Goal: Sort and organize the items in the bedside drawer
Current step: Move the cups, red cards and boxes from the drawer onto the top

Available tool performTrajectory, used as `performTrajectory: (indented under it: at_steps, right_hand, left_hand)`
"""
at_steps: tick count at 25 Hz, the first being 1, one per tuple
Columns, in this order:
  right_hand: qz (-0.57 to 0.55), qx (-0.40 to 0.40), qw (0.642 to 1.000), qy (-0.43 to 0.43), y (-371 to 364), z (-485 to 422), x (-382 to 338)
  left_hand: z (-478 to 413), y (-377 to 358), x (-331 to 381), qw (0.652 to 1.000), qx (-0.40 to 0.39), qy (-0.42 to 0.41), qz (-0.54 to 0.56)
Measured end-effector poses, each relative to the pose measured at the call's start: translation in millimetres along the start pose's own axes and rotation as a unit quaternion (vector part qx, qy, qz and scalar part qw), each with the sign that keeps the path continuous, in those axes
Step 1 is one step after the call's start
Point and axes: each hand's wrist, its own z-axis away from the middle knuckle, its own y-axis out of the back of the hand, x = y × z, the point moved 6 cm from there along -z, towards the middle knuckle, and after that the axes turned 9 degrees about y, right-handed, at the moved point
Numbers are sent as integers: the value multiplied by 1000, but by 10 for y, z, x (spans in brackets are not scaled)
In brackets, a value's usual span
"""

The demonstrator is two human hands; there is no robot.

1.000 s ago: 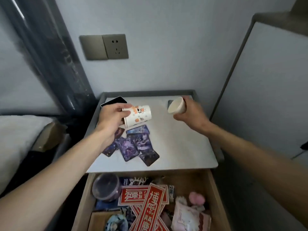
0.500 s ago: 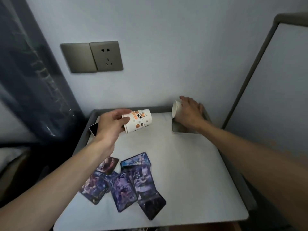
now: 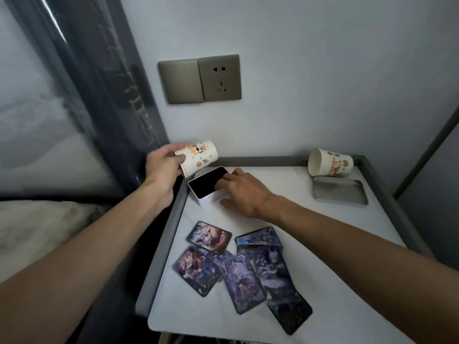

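Paper cup point(image 3: 198, 157) tilts, clasped in left grip point(image 3: 162, 167); right grip point(image 3: 244, 192) pinches open white rectangular box point(image 3: 205, 197).

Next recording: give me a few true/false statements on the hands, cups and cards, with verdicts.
1. The left hand holds a printed cup. True.
2. The right hand holds a card. False: it holds the white box.
3. The second cup stands upright. False: it lies on its side at the tin lid's far edge.
4. Cards lie spread on the tabletop. True.
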Motion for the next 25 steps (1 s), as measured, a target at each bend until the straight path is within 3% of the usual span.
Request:
performTrajectory:
  at_steps: [9,15,18,21,25]
  right_hand:
    - [-64,84,994,-30,-76,170,91]
    - [-153,112,981,-48,71,378,-1]
    - [-181,132,971,-80,409,700,-88]
    - [-231,145,955,-119,642,1435,-393]
    - [-226,70,965,-111,698,2590,-944]
  left_hand:
    - [-442,-402,-409,989,-14,-16,-143]
    - [-338,-225,-411,986,-4,-4,-164]
    - [191,-214,-213,960,45,-73,-268]
    - [1230,-422,-198,927,-48,-189,-320]
    - [2329,-607,-414,891,-197,-233,-336]
